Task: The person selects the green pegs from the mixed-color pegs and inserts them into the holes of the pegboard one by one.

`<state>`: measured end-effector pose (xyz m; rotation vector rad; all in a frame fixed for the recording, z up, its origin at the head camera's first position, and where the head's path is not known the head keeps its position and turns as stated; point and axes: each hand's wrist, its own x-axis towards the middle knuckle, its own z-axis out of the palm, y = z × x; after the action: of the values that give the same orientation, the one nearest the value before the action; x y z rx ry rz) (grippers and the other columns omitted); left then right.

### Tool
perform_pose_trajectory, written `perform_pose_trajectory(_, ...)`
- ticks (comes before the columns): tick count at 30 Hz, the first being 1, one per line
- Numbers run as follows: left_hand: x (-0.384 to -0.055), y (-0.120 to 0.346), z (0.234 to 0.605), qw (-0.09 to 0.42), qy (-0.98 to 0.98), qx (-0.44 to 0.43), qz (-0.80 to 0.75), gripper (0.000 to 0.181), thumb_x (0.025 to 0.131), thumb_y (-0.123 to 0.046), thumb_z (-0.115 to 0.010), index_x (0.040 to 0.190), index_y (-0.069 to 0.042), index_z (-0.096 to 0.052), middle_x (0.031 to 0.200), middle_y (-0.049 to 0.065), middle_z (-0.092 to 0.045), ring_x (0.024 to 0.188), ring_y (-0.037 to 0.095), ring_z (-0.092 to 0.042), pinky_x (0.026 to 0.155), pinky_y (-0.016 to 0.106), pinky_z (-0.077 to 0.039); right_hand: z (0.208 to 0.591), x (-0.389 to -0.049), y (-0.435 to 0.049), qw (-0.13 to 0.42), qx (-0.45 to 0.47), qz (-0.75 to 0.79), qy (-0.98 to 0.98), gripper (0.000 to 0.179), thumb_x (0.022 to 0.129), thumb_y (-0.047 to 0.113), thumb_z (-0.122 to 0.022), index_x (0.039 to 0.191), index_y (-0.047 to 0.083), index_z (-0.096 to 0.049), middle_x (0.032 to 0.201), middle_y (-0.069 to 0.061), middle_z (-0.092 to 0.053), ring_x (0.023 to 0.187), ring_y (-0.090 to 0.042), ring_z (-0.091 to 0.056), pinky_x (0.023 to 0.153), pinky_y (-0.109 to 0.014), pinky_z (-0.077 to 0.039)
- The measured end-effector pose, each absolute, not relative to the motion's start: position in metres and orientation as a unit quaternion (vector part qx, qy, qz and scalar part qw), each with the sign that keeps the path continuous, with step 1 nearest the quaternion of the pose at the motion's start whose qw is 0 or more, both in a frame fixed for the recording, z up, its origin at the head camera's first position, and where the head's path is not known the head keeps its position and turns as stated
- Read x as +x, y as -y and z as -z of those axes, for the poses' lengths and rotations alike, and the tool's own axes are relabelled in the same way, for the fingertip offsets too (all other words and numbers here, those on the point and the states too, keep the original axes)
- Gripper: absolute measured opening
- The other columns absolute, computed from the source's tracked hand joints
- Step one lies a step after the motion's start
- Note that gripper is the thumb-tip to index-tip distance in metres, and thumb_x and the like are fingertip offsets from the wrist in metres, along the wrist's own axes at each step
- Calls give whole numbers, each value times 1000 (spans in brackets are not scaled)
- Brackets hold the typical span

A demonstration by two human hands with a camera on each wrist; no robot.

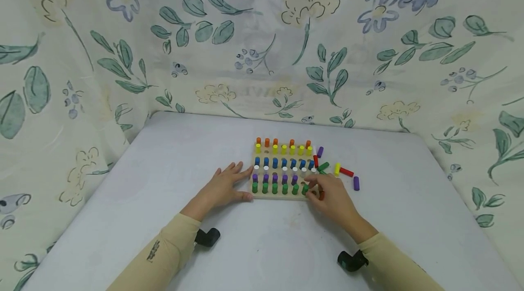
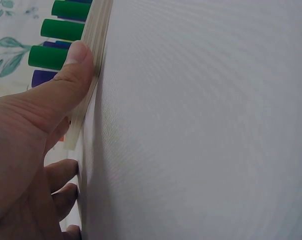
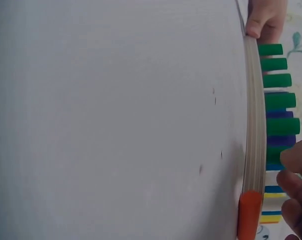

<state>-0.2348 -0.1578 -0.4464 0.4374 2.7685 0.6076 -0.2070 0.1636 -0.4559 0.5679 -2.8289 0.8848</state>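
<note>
A wooden pegboard [image 1: 282,198] stands on the white table with rows of orange, yellow, blue, white, purple and green pegs. My left hand [image 1: 223,187] rests at the board's left side, fingers spread, its thumb [image 2: 66,82] against the front corner near a green peg [image 2: 46,57]. At the right end of the front row, my right hand [image 1: 332,193] pinches a green peg [image 1: 305,189] between thumb and forefinger, the peg upright at the board. In the right wrist view that green peg [image 3: 275,154] meets the fingertips. An orange peg [image 3: 249,215] lies against the board's front edge.
Loose pegs lie right of the board, among them a red peg [image 1: 346,172], a yellow peg [image 1: 337,169], a purple peg [image 1: 356,183] and a green peg [image 1: 323,166]. Floral cloth [image 1: 262,54] hangs behind and around the table [image 1: 184,136].
</note>
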Motion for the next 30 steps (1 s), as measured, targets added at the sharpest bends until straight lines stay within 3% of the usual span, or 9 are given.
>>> perform_pose_trajectory(4, -234, 157, 446, 135, -957, 151, -210, 90, 85, -53, -76, 159, -22, -36, 166, 18, -23, 155, 40, -11, 123, 62, -3, 458, -205, -169, 49, 165, -296, 940, 38, 91, 16, -75, 128, 14, -65, 103, 4, -68, 93, -16, -54, 93, -44, -50)
perform_pose_trajectory(13, -234, 157, 446, 136, -957, 147, -210, 90, 85, -52, -77, 159, -23, -36, 166, 17, -23, 155, 40, -11, 123, 62, -4, 459, -205, -183, 60, 118, -321, 938, 32, 96, 14, -66, 128, 11, -65, 108, 0, -65, 96, -17, -56, 80, -32, -54)
perform_pose_trajectory(23, -234, 157, 447, 134, -956, 148, -214, 90, 84, -53, -77, 159, -23, -37, 166, 17, -24, 155, 40, -12, 123, 62, -4, 460, -210, -190, 81, 81, -296, 948, 31, 94, 12, -70, 124, 7, -65, 114, -7, -67, 94, -22, -55, 82, -38, -50)
perform_pose_trajectory(30, -234, 158, 447, 136, -956, 148, -212, 90, 85, -53, -77, 159, -23, -36, 166, 17, -23, 155, 40, -11, 123, 62, -3, 460, -216, -195, 78, 67, -279, 955, 39, 94, 13, -71, 131, 4, -63, 123, -12, -68, 99, -27, -57, 84, -43, -47)
